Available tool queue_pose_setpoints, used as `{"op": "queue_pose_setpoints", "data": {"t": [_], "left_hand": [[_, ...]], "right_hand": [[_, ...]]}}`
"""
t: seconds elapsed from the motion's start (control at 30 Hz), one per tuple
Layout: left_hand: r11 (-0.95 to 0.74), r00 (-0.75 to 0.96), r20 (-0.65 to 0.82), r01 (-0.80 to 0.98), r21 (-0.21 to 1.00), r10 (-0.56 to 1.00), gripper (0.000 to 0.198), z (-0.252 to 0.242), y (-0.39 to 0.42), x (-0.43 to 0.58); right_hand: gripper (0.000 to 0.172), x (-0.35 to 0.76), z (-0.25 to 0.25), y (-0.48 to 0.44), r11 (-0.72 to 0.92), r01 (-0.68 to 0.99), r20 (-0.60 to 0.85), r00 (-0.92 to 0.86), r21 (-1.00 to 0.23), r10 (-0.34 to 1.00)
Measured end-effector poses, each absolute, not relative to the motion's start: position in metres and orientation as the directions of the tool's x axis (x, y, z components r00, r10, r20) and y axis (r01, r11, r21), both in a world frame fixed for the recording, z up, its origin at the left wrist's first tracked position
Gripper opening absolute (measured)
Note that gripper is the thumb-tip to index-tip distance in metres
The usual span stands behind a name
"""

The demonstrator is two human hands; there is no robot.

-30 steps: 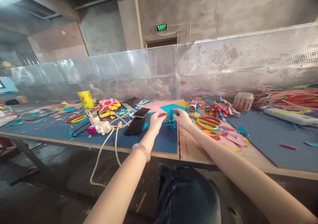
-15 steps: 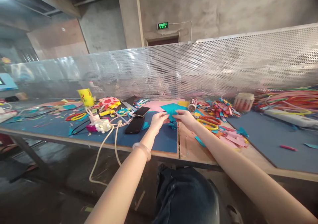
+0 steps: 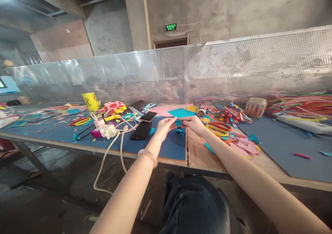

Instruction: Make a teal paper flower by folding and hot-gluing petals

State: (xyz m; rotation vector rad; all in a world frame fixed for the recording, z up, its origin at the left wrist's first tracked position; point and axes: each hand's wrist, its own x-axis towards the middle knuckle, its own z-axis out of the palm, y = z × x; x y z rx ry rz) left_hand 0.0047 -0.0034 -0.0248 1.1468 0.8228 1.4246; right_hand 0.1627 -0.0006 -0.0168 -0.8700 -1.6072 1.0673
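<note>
Both my hands are stretched out over the middle of the workbench, pinching one small teal paper piece (image 3: 178,123) between them. My left hand (image 3: 166,126) holds its left side with closed fingers, a pale bangle on that wrist. My right hand (image 3: 193,124) grips the right side, fingers closed too. A flat teal sheet (image 3: 181,113) lies just behind the hands, on pink paper. Teal scraps lie on the blue mat (image 3: 171,145) under the hands.
Two dark phones (image 3: 141,130) and a white cable tangle (image 3: 107,132) lie left of my hands. Yellow-handled scissors (image 3: 216,129), a small can (image 3: 201,109) and heaps of coloured paper scraps lie to the right. A yellow cup (image 3: 90,101) stands far left. A perforated metal screen (image 3: 233,68) backs the bench.
The hands have drawn slightly closer together on the teal piece and lowered it a little; a teal scrap now lies on the wood right of the mat.
</note>
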Motion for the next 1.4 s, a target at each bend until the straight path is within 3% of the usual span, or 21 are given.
{"op": "queue_pose_setpoints", "data": {"t": [0.4,0.6,0.9,1.13,1.27,1.4], "left_hand": [[-0.239,0.044,0.265,-0.306,0.922,0.963,0.029,-0.026,-0.002,0.002],[-0.275,0.083,0.303,-0.247,0.929,0.949,0.031,-0.026,-0.004,0.004],[-0.322,0.06,0.335,-0.161,0.933,0.94,0.025,-0.027,-0.004,0.004],[-0.378,-0.072,0.382,0.061,0.924,0.922,0.013,-0.029,0.002,0.002],[-0.399,-0.21,0.463,0.286,0.872,0.861,0.018,-0.029,0.0,-0.002],[-0.375,-0.298,0.531,0.449,0.811,0.793,0.029,-0.027,-0.008,-0.003]], "right_hand": [[0.021,0.16,-0.01,-0.008,0.398,0.054,0.371,-0.269,-0.916,0.889],[0.02,0.161,-0.013,-0.004,0.396,0.065,0.374,-0.22,-0.916,0.901],[0.021,0.163,-0.014,-0.004,0.41,0.109,0.366,-0.289,-0.906,0.885],[0.029,0.169,-0.007,0.006,0.438,0.43,0.389,-0.2,-0.79,0.899],[0.035,0.186,0.004,0.036,0.274,0.717,0.414,0.021,-0.641,0.91],[0.04,0.205,0.003,0.066,0.116,0.879,0.433,0.11,-0.463,0.895]]}}
